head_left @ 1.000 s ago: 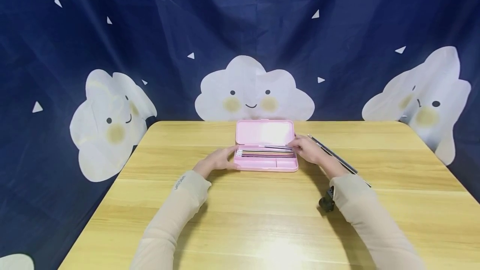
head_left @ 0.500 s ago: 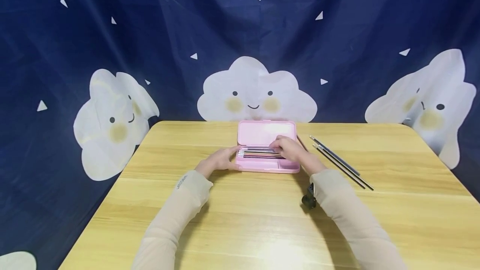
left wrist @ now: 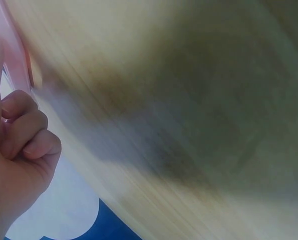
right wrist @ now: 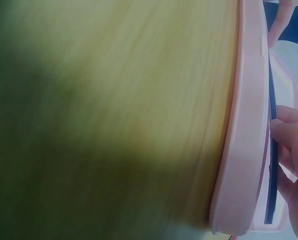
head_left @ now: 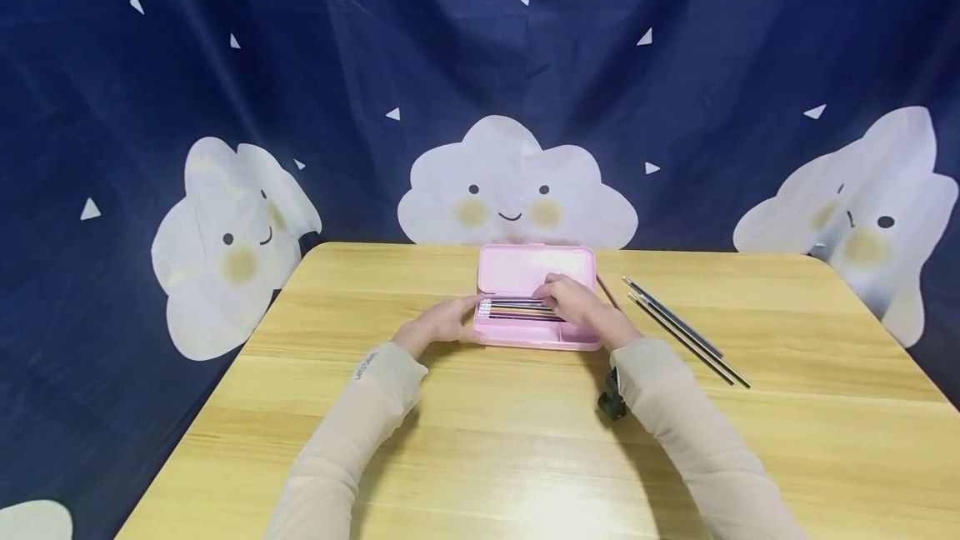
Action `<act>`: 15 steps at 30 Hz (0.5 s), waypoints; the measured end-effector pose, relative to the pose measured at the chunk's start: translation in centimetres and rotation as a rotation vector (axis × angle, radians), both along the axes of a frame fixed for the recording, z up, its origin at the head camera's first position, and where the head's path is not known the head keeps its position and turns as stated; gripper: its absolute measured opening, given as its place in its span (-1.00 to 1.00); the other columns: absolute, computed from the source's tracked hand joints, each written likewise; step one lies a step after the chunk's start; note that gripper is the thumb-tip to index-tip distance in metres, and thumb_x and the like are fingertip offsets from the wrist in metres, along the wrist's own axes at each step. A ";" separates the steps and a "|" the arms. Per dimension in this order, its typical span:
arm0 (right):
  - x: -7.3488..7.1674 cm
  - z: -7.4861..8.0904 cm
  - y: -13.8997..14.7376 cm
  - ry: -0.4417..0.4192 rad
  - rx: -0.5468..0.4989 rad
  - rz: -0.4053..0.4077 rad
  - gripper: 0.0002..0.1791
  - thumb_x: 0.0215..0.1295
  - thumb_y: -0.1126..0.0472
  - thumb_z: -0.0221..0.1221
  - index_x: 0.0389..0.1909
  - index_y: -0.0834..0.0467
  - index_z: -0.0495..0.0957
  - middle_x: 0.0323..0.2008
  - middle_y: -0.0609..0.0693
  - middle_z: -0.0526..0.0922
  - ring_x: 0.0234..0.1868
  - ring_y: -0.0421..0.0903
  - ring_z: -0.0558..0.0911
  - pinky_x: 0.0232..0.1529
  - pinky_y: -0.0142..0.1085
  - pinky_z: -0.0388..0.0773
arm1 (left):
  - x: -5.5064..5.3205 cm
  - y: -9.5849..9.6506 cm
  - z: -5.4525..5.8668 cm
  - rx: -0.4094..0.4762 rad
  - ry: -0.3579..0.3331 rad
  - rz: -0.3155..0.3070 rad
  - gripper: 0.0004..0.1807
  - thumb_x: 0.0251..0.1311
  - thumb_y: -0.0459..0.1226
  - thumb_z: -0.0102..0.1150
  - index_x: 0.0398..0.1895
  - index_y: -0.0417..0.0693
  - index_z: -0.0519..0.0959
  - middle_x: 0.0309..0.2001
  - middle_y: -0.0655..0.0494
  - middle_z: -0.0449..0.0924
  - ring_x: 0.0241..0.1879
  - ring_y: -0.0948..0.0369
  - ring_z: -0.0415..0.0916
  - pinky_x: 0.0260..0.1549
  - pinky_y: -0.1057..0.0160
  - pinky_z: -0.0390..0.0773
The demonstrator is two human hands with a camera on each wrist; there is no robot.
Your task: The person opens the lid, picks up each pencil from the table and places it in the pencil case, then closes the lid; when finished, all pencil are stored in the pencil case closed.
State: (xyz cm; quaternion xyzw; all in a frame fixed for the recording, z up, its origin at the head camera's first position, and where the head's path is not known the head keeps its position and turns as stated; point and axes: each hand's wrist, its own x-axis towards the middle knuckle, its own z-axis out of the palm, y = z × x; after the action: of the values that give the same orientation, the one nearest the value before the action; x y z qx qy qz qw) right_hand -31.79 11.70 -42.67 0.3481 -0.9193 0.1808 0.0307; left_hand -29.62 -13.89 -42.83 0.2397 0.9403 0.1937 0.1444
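A pink pencil case lies with its lid raised at the back. Several pencils lie side by side in its long rear compartment, white eraser ends to the left. My left hand grips the case's left end between thumb and fingers; in the left wrist view its other fingers are curled. Over the right part of the rear compartment, my right hand pinches a dark pencil between thumb and fingers. That pencil runs lengthwise along the case in the right wrist view.
Several dark pencils lie slanted on the wooden table, right of the case. A reddish-brown pencil lies close to the case's right side, partly hidden by my right arm. A blue cloud-print curtain hangs behind the table.
My right hand has moved left from the case's right end with the pencil, coming over the rear compartment. The left hand keeps its hold on the case. The view has shifted slightly.
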 end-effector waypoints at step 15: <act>-0.3 -0.7 0.0 0.050 0.018 -0.001 -0.76 0.09 0.43 0.15 -0.24 0.16 0.66 -0.40 0.00 0.53 -0.26 -0.02 0.55 -0.15 -0.18 0.48 | 0.0 0.1 0.1 -0.014 0.006 -0.004 -0.09 -0.05 0.00 0.32 0.38 0.01 0.12 0.29 -0.12 0.24 0.25 -0.02 0.21 0.21 0.07 0.22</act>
State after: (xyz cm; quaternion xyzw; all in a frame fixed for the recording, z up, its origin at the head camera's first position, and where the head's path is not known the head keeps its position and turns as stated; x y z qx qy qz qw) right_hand -32.10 11.68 -43.35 0.3522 -0.9201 0.1636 0.0505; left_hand -29.61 -13.78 -42.75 0.2411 0.9416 0.1862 0.1434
